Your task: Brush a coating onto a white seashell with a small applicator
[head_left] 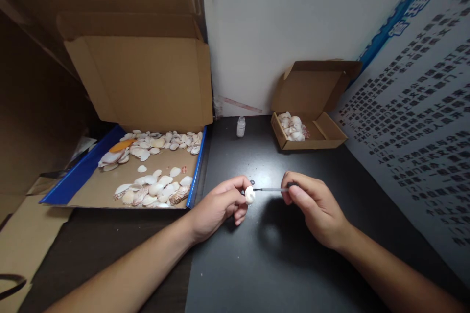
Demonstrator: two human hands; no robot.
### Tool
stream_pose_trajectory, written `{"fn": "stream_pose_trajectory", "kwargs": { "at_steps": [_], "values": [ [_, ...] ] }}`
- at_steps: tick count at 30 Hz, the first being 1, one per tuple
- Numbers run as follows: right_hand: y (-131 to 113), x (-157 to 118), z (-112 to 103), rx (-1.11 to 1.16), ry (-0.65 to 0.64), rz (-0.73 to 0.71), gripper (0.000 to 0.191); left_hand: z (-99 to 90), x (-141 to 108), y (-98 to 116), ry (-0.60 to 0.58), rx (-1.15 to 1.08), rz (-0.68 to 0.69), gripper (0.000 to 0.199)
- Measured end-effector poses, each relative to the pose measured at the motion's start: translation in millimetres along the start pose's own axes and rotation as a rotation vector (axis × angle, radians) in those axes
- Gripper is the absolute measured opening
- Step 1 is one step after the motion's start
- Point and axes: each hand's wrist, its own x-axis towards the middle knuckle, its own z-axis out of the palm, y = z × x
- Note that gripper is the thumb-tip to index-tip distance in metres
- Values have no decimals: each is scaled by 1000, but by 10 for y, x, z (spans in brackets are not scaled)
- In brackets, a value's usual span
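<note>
Between the thumb and fingers of my left hand (228,201) is a small white shell (250,195). My right hand (312,200) pinches the black cap end of a thin applicator brush (271,190), held level and pointing left. Its dark tip meets the upper right edge of the shell, or comes very close; I cannot tell which. A small dark round thing (252,182) lies just behind the shell. Farther back stands a small clear bottle (240,127) with a pale label and no cap on it.
At left, an open blue-edged cardboard box (88,190) holds many loose shells (156,188) and an orange piece (122,145). A smaller open cardboard box (312,145) with white shells (293,127) stands at back right. A printed sheet (414,107) covers the right side.
</note>
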Motion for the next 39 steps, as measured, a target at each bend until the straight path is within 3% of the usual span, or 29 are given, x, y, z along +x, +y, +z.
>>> {"fn": "stream_pose_trajectory", "kwargs": {
  "at_steps": [3, 8, 12, 17, 22, 26, 32, 36, 39],
  "values": [
    [-7, 1, 10, -44, -43, -4, 30, 5, 0, 4, 4, -2, -1, 10],
    [-19, 8, 5, -70, 40, 2, 31, 4, 18, 4, -7, 9, -1, 8],
    [-28, 7, 1, -69, -37, -21, 28, 0, 26, 5, -2, 9, -5, 11],
    [-30, 12, 1, -99, 49, -16, 30, 5, 12, 8, -5, 10, 5, 7],
    [-24, 10, 9, -83, -33, -8, 28, 11, 5, 9, 3, 2, -5, 9],
    [-17, 13, 11, -125, 50, 16, 32, 11, 13, 15, 6, -35, -2, 8],
    [-36, 11, 21, -81, -63, 23, 28, 9, 12, 33, 18, -100, -8, 4],
    [-27, 23, 9, -136, 39, 74, 33, 0, 8, 31, 28, -111, 7, 1],
    [-29, 27, 12, -73, 21, 27, 31, 0, 14, 30, 31, -104, -1, 2]
  ]
}}
